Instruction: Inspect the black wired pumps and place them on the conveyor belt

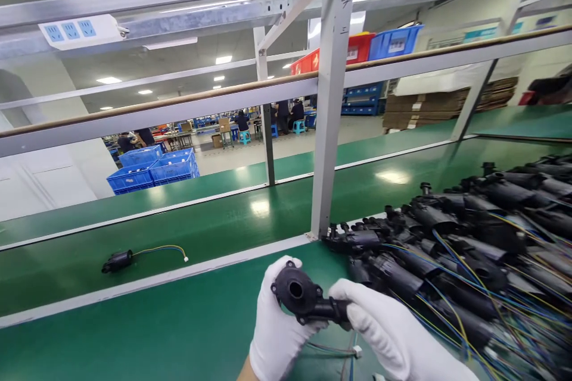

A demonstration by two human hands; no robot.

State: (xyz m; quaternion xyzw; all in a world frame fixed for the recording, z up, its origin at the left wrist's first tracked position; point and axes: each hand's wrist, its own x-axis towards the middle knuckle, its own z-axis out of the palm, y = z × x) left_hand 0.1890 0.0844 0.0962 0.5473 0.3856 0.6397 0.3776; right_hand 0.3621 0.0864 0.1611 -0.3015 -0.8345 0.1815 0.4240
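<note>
My left hand [279, 330], in a white glove, is wrapped round a black plastic pump [295, 290] with a round flanged face and a central hole turned toward me. From its side a short black spout [328, 309] sticks out to the right. My gloved right hand [379, 324] pinches the end of that spout. Below the hands hang thin wires with a small white connector [356, 351]; whether they belong to the held pump cannot be made out. The back of the pump is hidden by my left palm.
A large heap of black pumps [420, 274] with coloured wires covers the bench's right side. One pump [118, 261] with wires lies on the green conveyor belt [223, 226] beyond. A metal post [328, 119] rises ahead. Blue crates [154, 169] and people stand farther off.
</note>
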